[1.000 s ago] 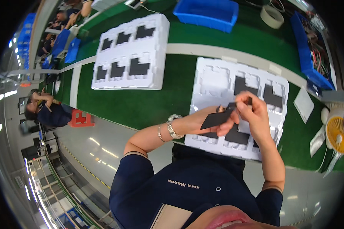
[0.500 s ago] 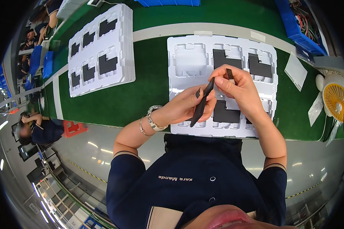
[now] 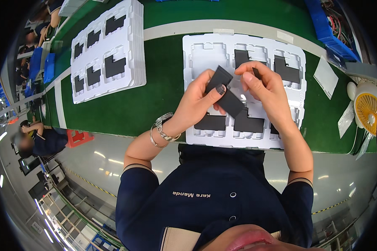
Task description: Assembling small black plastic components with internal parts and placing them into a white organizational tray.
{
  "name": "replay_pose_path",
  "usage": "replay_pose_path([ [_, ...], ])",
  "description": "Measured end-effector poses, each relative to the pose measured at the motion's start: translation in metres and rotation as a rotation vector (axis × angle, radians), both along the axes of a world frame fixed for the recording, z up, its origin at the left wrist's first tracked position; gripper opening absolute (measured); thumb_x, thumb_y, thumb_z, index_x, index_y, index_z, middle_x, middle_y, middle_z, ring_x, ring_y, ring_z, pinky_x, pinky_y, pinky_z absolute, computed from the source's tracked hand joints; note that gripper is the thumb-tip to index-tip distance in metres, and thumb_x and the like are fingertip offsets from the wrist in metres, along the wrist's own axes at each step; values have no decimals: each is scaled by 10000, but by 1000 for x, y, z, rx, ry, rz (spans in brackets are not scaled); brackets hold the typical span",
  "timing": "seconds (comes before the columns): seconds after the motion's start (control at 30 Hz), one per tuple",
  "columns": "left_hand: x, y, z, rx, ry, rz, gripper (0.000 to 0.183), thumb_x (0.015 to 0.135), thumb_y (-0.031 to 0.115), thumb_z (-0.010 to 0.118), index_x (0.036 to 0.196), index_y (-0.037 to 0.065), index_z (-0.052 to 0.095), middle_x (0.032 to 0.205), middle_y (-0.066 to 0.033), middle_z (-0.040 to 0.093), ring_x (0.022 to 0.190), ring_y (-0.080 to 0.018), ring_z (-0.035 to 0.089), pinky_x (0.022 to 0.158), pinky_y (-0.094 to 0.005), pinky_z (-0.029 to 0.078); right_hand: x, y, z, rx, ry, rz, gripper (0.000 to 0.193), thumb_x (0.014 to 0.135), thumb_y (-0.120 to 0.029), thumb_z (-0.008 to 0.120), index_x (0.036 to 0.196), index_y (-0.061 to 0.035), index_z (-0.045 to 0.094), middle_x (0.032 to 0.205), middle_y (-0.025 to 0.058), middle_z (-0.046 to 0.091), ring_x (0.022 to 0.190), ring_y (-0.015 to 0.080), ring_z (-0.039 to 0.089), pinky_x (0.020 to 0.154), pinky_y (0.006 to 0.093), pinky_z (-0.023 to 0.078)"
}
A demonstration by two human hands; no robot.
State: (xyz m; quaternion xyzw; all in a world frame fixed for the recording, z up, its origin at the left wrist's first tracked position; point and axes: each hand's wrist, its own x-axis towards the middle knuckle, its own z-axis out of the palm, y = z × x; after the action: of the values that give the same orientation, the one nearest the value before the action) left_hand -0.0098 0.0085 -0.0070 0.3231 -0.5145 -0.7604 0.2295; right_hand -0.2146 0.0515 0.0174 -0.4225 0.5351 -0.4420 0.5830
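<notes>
My left hand (image 3: 201, 100) is closed on a black flat L-shaped part (image 3: 229, 100), thumb on its face and fingers beneath. The part is tilted above a white moulded tray (image 3: 207, 62). Just right of it, my right hand (image 3: 266, 85) has curled fingers, with a thin dark stick-like piece (image 3: 256, 73) showing between them; its exact kind is not visible. Its fingertips are apart from the L-shaped part. Similar black parts lie in the tray, such as one at the upper right (image 3: 287, 71) and one at the near middle (image 3: 249, 122). The upper left pocket holds none.
To the left stands a stack of white trays (image 3: 135, 46) with several black parts on top. Blue bins (image 3: 337, 42) with wires, white perforated sheets (image 3: 325, 77) and a yellow fan (image 3: 367, 111) are at the right. A person (image 3: 48, 140) sits far left.
The L-shaped part has been turned from edge-on so its broad face shows. My right fingertips have moved away from it, slightly up and right.
</notes>
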Motion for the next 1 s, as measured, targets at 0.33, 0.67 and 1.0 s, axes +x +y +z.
replay_pose_path([
  [0.33, 1, -4, 7, -105, -8, 141, 237, 985, 108, 522, 1175, 3, 427, 952, -105, 680, 828, -174, 711, 642, -224, 475, -1, -1, -6, -42, 250, 2, 195, 882, -182, 686, 970, -16, 633, 720, -47, 451, 665, 45, 391, 568, 208, 312],
  [0.67, 5, -7, 7, -112, -43, 116, 196, 965, 87, 546, 1123, -19, 498, 936, -80, 666, 806, -150, 704, 614, -211, 477, 3, -2, -6, -16, 177, 34, 177, 898, -175, 668, 956, -12, 627, 714, -50, 439, 667, 51, 397, 577, 208, 326],
  [1.0, 4, -6, 3, -117, -33, 124, 93, 939, 68, 543, 990, 15, 485, 809, -29, 576, 619, -66, 594, 507, -204, 434, 7, 1, -9, -30, 198, 107, 147, 901, -146, 643, 934, -9, 605, 727, -49, 448, 645, 39, 361, 563, 206, 311],
])
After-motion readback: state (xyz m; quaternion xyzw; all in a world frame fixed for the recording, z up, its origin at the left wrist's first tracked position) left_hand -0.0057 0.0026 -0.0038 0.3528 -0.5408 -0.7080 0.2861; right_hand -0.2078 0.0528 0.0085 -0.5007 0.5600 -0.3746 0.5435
